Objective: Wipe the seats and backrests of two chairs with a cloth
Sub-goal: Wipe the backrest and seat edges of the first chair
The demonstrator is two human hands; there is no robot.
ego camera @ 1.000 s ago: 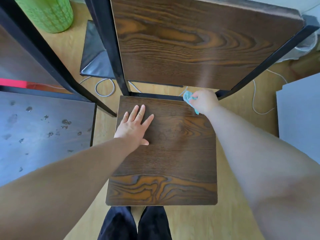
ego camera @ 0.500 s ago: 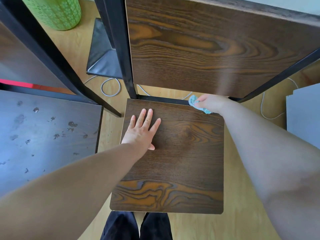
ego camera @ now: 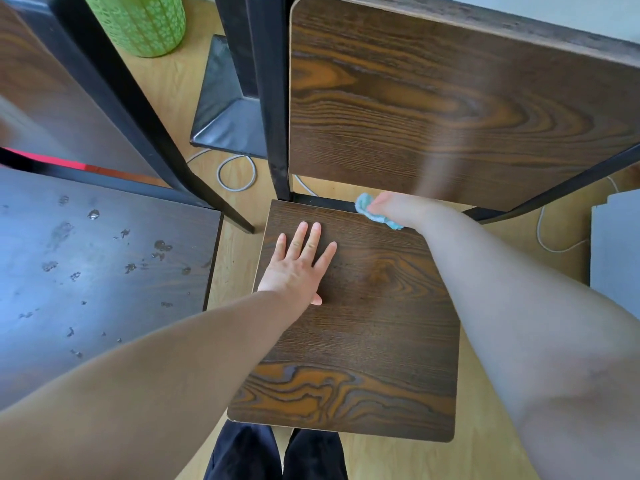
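Note:
A dark wood-grain chair seat (ego camera: 374, 341) lies below me, with its backrest (ego camera: 450, 98) rising behind on a black metal frame. My left hand (ego camera: 298, 268) rests flat on the seat's left half, fingers straight and spread. My right hand (ego camera: 398, 207) grips a small light-blue cloth (ego camera: 367, 209) and presses it onto the seat's back edge, just under the backrest. Most of the cloth is hidden under the fingers. A second chair's seat (ego camera: 86, 271), speckled with wet spots, sits at the left.
A green patterned cylinder (ego camera: 138, 22) stands on the wooden floor at the top left. A black square base (ego camera: 228, 109) and looped white cables (ego camera: 235, 174) lie behind the chairs. A pale grey panel (ego camera: 616, 251) is at the right. My dark trouser legs (ego camera: 277, 455) show at the bottom.
My right hand has slid the cloth leftward along the back edge of the seat. My left hand stays flat in the same spot. The view has shifted slightly.

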